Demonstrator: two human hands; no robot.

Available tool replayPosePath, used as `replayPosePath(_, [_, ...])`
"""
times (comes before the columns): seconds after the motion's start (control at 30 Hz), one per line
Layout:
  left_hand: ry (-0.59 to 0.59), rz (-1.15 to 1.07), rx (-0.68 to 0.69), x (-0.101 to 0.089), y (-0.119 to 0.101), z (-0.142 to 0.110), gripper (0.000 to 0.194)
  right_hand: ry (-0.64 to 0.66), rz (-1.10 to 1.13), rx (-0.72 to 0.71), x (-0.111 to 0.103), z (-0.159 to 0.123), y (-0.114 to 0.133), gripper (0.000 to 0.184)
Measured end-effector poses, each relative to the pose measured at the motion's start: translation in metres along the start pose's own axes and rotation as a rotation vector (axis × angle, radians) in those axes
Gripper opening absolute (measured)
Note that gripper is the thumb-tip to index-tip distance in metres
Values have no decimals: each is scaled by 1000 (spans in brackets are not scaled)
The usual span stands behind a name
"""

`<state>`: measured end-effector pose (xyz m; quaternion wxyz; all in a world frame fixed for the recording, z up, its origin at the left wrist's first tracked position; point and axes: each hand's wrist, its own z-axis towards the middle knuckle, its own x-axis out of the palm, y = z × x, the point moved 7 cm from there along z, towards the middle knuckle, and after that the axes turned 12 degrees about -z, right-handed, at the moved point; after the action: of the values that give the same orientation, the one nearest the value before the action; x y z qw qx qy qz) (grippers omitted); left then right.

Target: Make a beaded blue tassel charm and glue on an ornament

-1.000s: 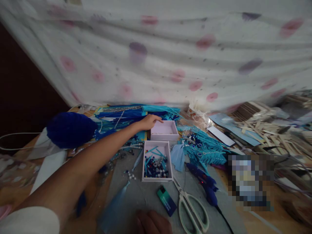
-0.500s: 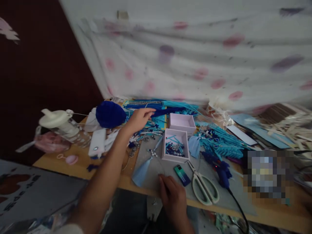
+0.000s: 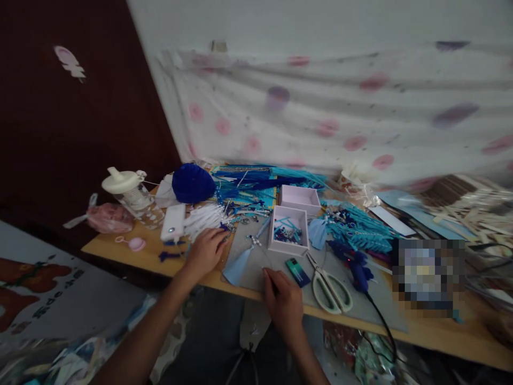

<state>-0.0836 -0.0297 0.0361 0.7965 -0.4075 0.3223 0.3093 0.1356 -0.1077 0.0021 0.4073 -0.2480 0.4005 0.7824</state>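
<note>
My left hand (image 3: 206, 249) rests on the wooden table (image 3: 128, 252) near its front edge, fingers curled over small dark bits beside a bunch of white strands (image 3: 204, 218). My right hand (image 3: 282, 299) lies at the front edge of the grey mat (image 3: 256, 270), fingers pinched together; what they hold is too small to make out. A light blue tassel (image 3: 235, 269) lies between the two hands. Behind it stands a white box of blue beads (image 3: 289, 230), with an empty white box (image 3: 300, 199) further back.
A green lighter (image 3: 297, 272), white-handled scissors (image 3: 327, 287) and a blue glue gun (image 3: 356, 268) lie right of my right hand. A blue pompom (image 3: 193, 183), white power bank (image 3: 173, 223), drinking bottle (image 3: 130, 195) and blue feather pieces (image 3: 360, 231) crowd the table. A spotted cloth (image 3: 320, 112) hangs behind.
My left hand has drawn back from the empty box at the rear to the table's front edge. The view has pulled away and swung left, and my right hand has come into view.
</note>
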Motion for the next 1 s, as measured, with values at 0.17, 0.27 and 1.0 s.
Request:
replayPosePath(0.17, [30,17,20,13,8,-5,26,7,-7,15,1,1,0,31])
replayPosePath(0.27, [-7,-30,62,16,12,-12,27,13,-2,8,2,0,-1,29])
replayPosePath(1.0, [-5,-29,134,26,28,-25,30,-7,10,68,2,-3,-1,26])
